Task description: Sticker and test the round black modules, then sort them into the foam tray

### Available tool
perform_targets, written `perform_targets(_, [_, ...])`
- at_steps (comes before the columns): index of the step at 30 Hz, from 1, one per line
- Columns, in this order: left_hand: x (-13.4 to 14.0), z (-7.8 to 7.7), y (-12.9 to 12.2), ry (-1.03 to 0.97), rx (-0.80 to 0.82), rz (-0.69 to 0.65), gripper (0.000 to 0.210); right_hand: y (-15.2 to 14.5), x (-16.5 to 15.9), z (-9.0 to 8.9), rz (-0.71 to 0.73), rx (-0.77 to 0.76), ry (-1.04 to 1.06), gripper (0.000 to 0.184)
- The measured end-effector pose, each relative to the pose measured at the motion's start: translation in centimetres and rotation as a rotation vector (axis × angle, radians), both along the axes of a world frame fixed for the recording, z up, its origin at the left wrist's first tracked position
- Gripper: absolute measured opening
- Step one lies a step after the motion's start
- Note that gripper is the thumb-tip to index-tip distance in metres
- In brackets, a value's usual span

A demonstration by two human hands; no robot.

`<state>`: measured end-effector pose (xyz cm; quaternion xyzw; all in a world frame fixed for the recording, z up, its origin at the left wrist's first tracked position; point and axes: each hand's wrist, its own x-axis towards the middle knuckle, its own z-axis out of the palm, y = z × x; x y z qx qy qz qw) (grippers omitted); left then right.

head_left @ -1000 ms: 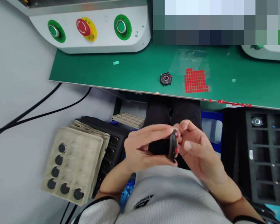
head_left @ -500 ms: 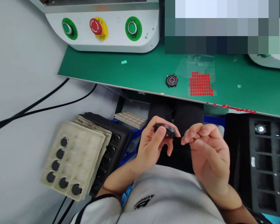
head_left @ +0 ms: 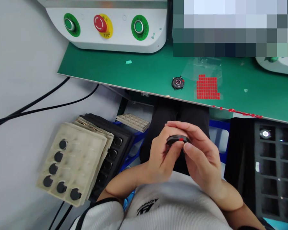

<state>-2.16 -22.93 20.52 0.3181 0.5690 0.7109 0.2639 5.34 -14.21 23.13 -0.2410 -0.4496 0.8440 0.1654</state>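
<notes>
A black round watch body (head_left: 174, 138) with a red square sticker on its edge is held edge-on over my lap. My left hand (head_left: 161, 156) is closed around it, thumb below and fingers over the top. My right hand (head_left: 204, 159) grips its right end, the thumb tip beside the red sticker and the fingers curved behind. Both palms hide part of it. On the green bench lies another watch body (head_left: 178, 82), back side up, with a small red sticker. Beside it is a sheet of red square stickers (head_left: 207, 88) on clear film.
Stacked beige trays (head_left: 79, 153) with several black discs stand at left, over a black tray (head_left: 102, 179). A black compartment tray (head_left: 268, 169) at right holds one watch. Red stickers (head_left: 246, 113) line the bench edge. A machine panel (head_left: 117, 41) with buttons stands behind.
My right hand has moved left and closed on the watch body beside my left hand. The watch body has turned, so its edge with the red sticker now faces me.
</notes>
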Motion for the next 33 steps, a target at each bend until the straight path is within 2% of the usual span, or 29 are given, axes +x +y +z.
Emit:
perform_targets(4, [-0.4, 0.3, -0.1, 0.298, -0.051, 0.053, 0.017, -0.1, -0.2, 0.2, 0.017, -0.068, 0.01, 0.028])
perform_targets(10, [-0.8, 0.7, -0.2, 0.554, -0.085, 0.074, 0.026, -0.4, -1.2, 0.3, -0.064, -0.087, 0.085, 0.029])
perform_targets(15, [-1.0, 1.3, -0.6, 0.674, -0.1, 0.063, 0.028, -1.3, -1.8, 0.7, -0.18, -0.066, 0.103, 0.03])
perform_targets(23, [-1.0, 1.1, -0.4, 0.687, -0.065, 0.044, 0.03, -1.6, -1.6, 0.6, -0.186, -0.095, 0.136, 0.027])
perform_targets(25, [-1.0, 1.1, -0.3, 0.623, -0.046, 0.025, 0.029, -1.4, -1.3, 0.6, -0.178, -0.081, 0.127, 0.028])
perform_targets(27, [-1.1, 1.3, -0.3, 0.438, -0.032, -0.028, 0.022, -1.0, -0.9, 0.5, -0.145, -0.051, 0.11, 0.025])
perform_targets(30, [-1.3, 2.2, 0.0, -0.149, 0.032, -0.193, 0.021, -0.5, -0.1, 0.1, -0.119, 0.116, 0.115, 0.025])
perform_targets(33, [-1.3, 3.0, 0.4, -0.677, 0.11, -0.32, 0.026, 0.0, 0.6, -0.8, -0.211, 0.446, 0.189, 0.054])
